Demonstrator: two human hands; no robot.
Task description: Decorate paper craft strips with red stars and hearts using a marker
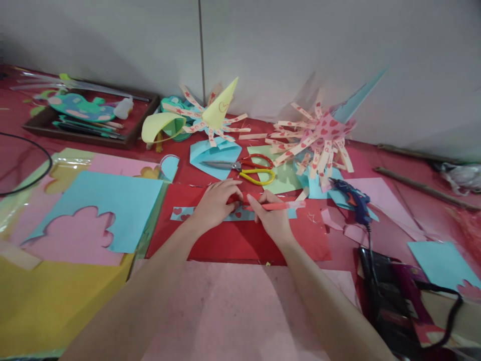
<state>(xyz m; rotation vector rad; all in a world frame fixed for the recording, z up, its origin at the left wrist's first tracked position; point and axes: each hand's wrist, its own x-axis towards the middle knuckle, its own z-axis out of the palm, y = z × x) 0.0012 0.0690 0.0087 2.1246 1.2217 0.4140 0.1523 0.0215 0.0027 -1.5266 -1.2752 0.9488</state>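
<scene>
My right hand (273, 216) is closed around a red marker pen (281, 205), its tip end toward the left. Under both hands lies a light blue paper strip (246, 214) with red hearts drawn on it. My left hand (215, 204) rests on the strip, fingers spread and bent, steadying it near the pen. The strip lies across a red sheet (233, 243). Just beyond my hands, scissors (240, 165) with one red and one yellow handle lie on blue and green paper. The pen tip is hidden by my fingers.
Behind stand two paper crafts with heart-marked strips, one with a yellow cone (220, 110), one with a blue cone (356, 98). A glue gun (353, 199) lies right, its cord running to a black object. Cut paper sheets (124, 200) and a brown tray (130, 138) are left.
</scene>
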